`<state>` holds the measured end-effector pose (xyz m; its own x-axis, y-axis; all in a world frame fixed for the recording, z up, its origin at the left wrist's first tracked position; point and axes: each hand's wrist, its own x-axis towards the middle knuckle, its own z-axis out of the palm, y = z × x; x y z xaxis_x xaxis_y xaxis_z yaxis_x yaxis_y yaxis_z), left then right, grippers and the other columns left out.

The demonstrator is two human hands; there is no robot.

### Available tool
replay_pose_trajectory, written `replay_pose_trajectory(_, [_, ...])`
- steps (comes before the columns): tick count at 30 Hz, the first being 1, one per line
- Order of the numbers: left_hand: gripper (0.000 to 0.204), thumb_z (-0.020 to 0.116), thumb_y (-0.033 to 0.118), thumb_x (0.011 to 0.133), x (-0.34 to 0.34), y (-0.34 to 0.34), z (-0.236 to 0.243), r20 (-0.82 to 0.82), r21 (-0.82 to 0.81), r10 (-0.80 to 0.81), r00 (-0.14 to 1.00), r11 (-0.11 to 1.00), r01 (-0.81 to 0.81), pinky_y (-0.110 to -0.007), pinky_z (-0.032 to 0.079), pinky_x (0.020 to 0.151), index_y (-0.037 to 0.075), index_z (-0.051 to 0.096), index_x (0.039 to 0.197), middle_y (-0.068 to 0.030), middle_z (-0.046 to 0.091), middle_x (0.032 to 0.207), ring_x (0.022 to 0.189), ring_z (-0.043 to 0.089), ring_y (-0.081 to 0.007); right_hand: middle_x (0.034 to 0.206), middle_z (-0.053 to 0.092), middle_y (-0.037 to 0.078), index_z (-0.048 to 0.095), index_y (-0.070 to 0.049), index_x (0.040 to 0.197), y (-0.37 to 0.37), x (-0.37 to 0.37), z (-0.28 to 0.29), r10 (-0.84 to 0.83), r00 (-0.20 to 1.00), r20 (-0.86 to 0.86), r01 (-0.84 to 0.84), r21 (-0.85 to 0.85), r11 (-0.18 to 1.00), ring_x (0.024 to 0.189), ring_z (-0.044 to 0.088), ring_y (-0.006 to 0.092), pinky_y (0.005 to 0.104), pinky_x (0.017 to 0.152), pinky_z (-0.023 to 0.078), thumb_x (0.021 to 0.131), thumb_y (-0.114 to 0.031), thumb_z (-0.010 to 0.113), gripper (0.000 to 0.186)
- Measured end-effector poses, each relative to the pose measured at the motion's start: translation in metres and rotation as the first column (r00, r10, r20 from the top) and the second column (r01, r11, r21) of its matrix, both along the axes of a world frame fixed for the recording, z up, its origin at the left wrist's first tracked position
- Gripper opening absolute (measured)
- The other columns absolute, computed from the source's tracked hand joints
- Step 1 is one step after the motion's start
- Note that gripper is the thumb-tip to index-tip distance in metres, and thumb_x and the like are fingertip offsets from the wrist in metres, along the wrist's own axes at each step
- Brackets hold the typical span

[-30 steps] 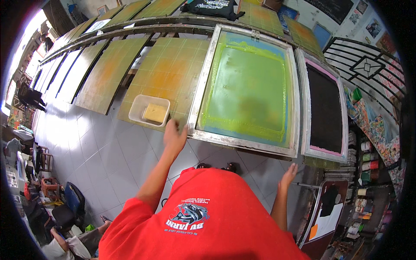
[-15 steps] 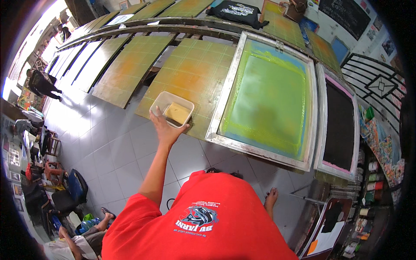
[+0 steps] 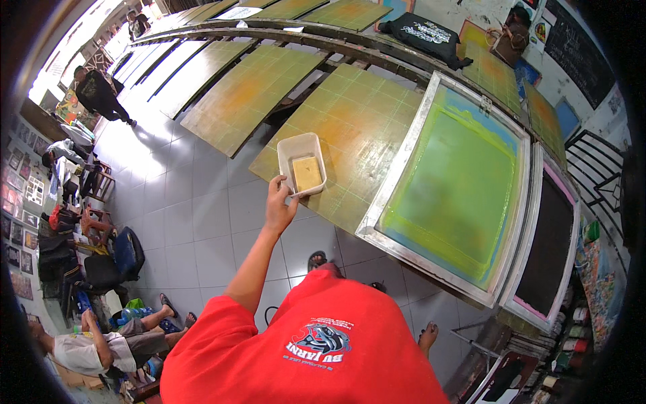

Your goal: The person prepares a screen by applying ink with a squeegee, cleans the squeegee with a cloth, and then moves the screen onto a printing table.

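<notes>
My left hand (image 3: 279,207) grips the near left corner of a white plastic tub (image 3: 286,149), fingers on its side and thumb at its near end. A yellow sponge-like block (image 3: 307,173) lies inside the tub. The tub rests on the near part of a greenish-yellow printing board (image 3: 356,114) marked with light grid lines. To the right of the tub, a screen-printing frame (image 3: 451,182) with green mesh and a pale metal rim lies over the boards. My right hand is out of view.
A second frame with a dark mesh (image 3: 548,236) lies at the right. More boards (image 3: 249,94) run toward the far left, with gaps between. A black shirt (image 3: 424,37) lies on a far board. One person (image 3: 101,94) stands at left; another (image 3: 97,343) sits lower left.
The view has shifted, so the boards and frames sit farther right. The tub has turned counter-clockwise on the board, and my left hand has moved from spanning its near end to its near left corner.
</notes>
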<state>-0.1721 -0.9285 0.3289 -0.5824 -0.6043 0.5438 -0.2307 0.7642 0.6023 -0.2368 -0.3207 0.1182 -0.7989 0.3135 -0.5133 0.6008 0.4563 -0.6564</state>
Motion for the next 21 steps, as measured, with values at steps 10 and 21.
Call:
replay_pose_trajectory(10, [0.014,0.065,0.001,0.066,0.039,-0.203,0.015,-0.033,-0.198,0.057,0.998,0.978,-0.062,-0.037,0.044,0.08,-0.005,0.053,0.067,-0.0218,0.051,0.11,0.099,0.053,-0.0335,0.121,0.047,0.024,0.045,0.005,0.12,-0.107,0.076,-0.023,-0.054,0.998,-0.025,0.058,0.186,0.981,0.111,0.044,0.0387,0.0403,0.097,0.033,0.084,-0.033,0.053,0.053])
replay_pose_trajectory(21, [0.032,0.059,0.017,0.083,0.05,-0.449,-0.067,0.031,-0.048,0.06,0.998,0.997,-0.059,-0.04,0.047,0.084,-0.007,0.053,0.103,-0.0202,0.042,0.121,0.1,0.053,-0.033,0.115,0.048,0.024,0.052,-0.002,0.114,-0.287,0.182,0.037,0.082,0.996,-0.019,-0.078,0.166,0.983,0.113,0.042,0.0363,0.0389,0.096,0.035,0.08,-0.035,0.059,0.048])
